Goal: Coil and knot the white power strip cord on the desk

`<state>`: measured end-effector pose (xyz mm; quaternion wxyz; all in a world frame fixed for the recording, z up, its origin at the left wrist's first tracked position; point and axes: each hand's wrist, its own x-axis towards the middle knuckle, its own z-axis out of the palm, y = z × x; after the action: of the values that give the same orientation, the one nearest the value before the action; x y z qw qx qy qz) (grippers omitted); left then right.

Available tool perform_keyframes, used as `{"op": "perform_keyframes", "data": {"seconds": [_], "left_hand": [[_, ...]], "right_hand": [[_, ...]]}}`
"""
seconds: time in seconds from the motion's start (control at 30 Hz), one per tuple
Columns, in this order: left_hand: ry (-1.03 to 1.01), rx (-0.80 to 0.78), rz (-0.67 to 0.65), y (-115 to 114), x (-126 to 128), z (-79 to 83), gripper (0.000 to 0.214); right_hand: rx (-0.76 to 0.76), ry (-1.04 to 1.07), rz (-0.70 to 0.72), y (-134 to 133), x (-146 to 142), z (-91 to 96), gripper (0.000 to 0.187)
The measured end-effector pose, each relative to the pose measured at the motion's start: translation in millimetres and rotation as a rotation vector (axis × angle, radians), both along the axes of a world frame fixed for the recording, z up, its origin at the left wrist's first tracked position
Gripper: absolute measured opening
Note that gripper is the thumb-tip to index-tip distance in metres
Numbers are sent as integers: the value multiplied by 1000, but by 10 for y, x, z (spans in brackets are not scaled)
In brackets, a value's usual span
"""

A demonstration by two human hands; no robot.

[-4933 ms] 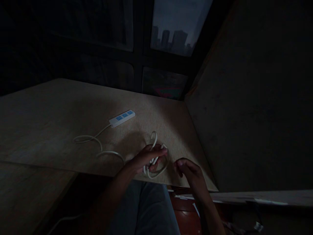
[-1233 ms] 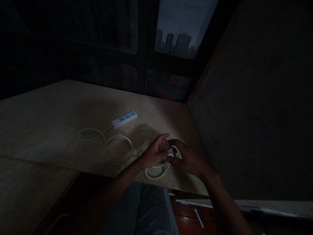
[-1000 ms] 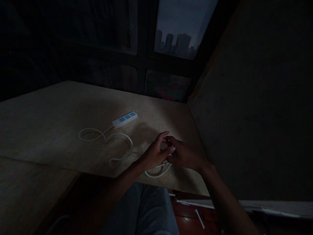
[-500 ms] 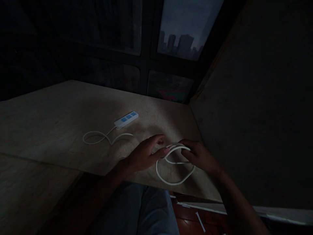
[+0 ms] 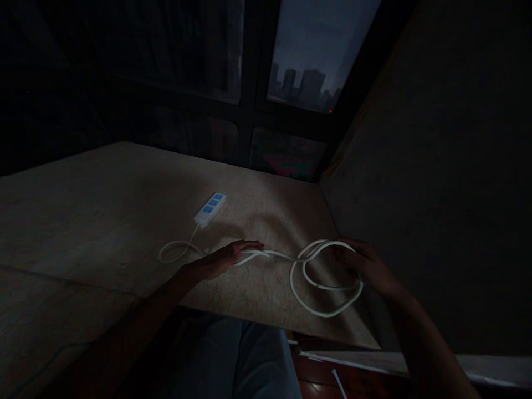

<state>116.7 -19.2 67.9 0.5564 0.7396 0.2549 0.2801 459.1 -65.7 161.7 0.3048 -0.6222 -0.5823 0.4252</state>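
Note:
A white power strip (image 5: 210, 209) with blue socket faces lies on the pale tabletop. From its near end the white power cord (image 5: 174, 243) makes a small loop and runs behind my left hand (image 5: 239, 252). That hand grips the cord, its fingers reaching out to the right along it; the thumb is hard to make out. Between my hands a stretch of cord is drawn out to the right. My right hand (image 5: 366, 266) is closed around several wide coils of the same cord, which hang over the table's near right part. The plug is not visible.
The tabletop (image 5: 124, 221) ends at a wall (image 5: 436, 194) on the right and a dark-framed window (image 5: 307, 55) at the back. My legs (image 5: 249, 354) are below its front edge. A thin white strip (image 5: 338, 382) lies on the reddish floor. Light is dim.
My hands have moved apart: left hand leftward, right hand rightward with the coils. My left fingers have closed on the cord. The power strip has turned and shifted slightly left; its cord loop moved right.

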Motion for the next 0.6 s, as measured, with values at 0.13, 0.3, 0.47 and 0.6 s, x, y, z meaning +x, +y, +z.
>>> {"op": "perform_keyframes", "data": {"seconds": [0.13, 0.3, 0.47, 0.6], "left_hand": [[50, -10, -30, -56, 110, -100, 82], [229, 61, 223, -135, 351, -272, 41], [57, 65, 650, -60, 200, -231, 44], [-38, -48, 939, 51, -82, -148, 45]], "right_hand": [[-46, 112, -179, 3, 22, 16, 37], [-114, 260, -262, 74, 131, -72, 38], [-196, 436, -318, 94, 357, -156, 31], [-209, 547, -410, 29, 446, -165, 29]]}}
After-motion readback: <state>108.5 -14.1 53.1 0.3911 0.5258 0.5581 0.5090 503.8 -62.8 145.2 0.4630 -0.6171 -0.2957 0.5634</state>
